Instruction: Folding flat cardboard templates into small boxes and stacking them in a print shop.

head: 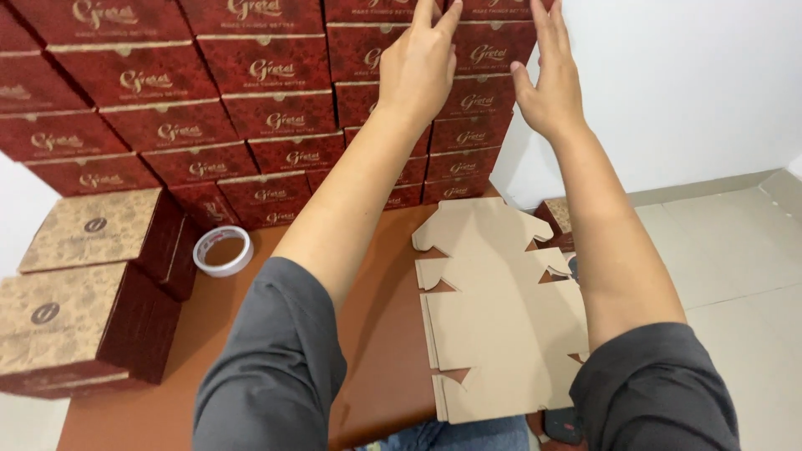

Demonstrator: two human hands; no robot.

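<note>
Both my arms reach up to a tall wall of stacked dark red boxes (276,117) at the back. My left hand (420,63) lies flat with spread fingers on the front of a red box near the top of the right column (493,54). My right hand (547,71) presses its palm against the right side of the same box, fingers pointing up. Neither hand grips anything; both just touch the box. Below my arms a flat, unfolded tan cardboard box blank (493,309) lies on the brown table (384,334).
A roll of white tape (223,250) sits on the table left of my arm. Two closed boxes with tan patterned lids (100,230) (58,321) stand at the left. A white wall and pale tiled floor (735,250) lie to the right.
</note>
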